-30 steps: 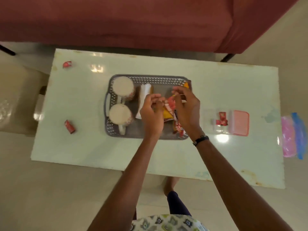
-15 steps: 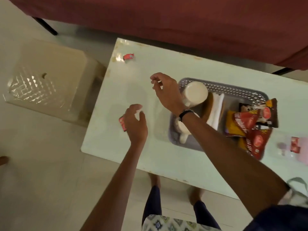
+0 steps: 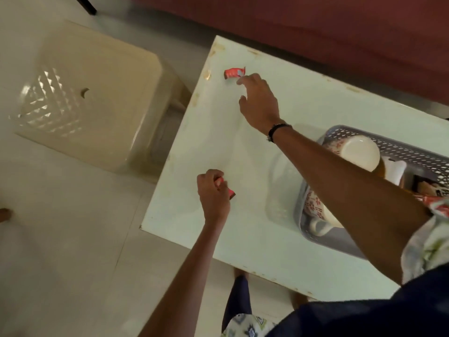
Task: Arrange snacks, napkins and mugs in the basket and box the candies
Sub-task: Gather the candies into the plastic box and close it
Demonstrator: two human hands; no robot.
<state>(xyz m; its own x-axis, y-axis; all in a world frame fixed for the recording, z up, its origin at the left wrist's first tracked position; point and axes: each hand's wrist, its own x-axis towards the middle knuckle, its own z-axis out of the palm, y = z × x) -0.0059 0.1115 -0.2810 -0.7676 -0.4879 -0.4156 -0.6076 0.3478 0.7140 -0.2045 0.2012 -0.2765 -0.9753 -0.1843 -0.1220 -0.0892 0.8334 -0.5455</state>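
Observation:
My left hand [image 3: 213, 193] is closed around a red candy [image 3: 230, 192] near the table's front left edge; only the candy's ends show. A second red candy [image 3: 232, 72] lies at the far left corner. My right hand [image 3: 260, 103] reaches over to it, fingers spread, fingertips touching its right end. The grey basket [image 3: 398, 147] at the right holds two white mugs [image 3: 359, 152] [image 3: 318, 215], a folded napkin [image 3: 397, 170] and snack packets [image 3: 435, 198], partly hidden by my right arm.
The pale table [image 3: 243, 239] has its left edge close to a cream plastic stool [image 3: 92, 93]. A dark red sofa [image 3: 315, 27] runs along the far side. My feet and legs stand at the table's near edge.
The view swung left. My left hand closed on the near candy and lifted it. My right hand travelled from above the basket's left end out to the far candy.

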